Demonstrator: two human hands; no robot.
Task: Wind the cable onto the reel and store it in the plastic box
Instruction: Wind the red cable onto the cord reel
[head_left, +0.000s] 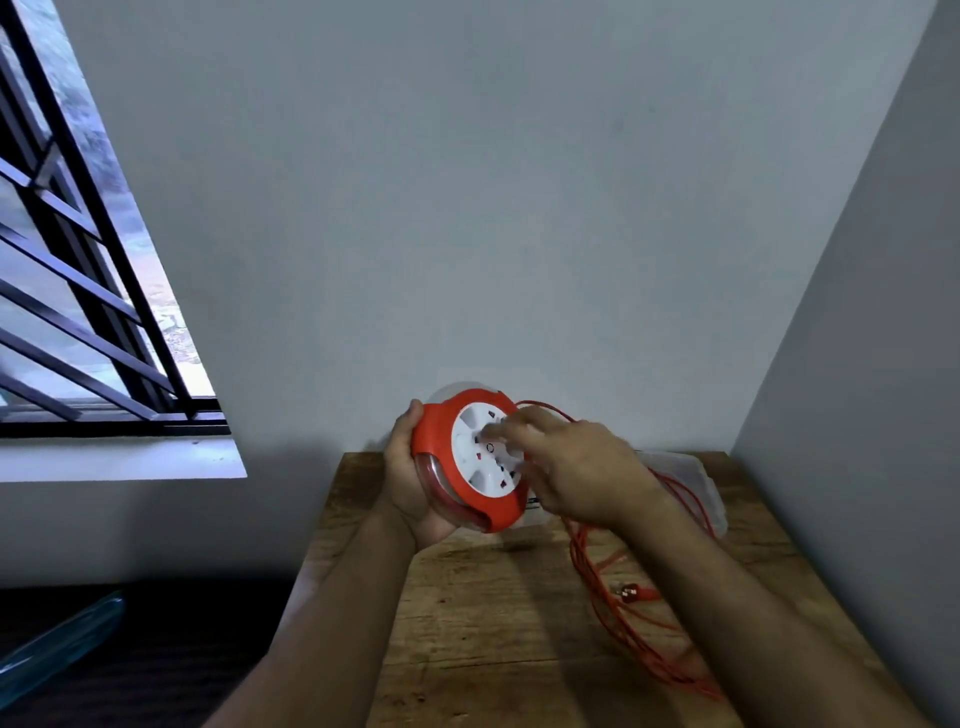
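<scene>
Head view: winding the reel (470, 457) over the bench (467, 623).
Left hand (410, 478) grips its rim; right hand (566, 467) fingers blurred on the hub, grip unclear. Loose cable (623, 623) may tangle.

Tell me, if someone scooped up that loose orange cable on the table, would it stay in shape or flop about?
It would probably flop: the orange cable lies in slack, uneven loops on the wooden table, so it looks limp, not stiff. The loops overlap, so they may tangle or drag when lifted. Its plug end looks heavier and would likely dangle.
</scene>
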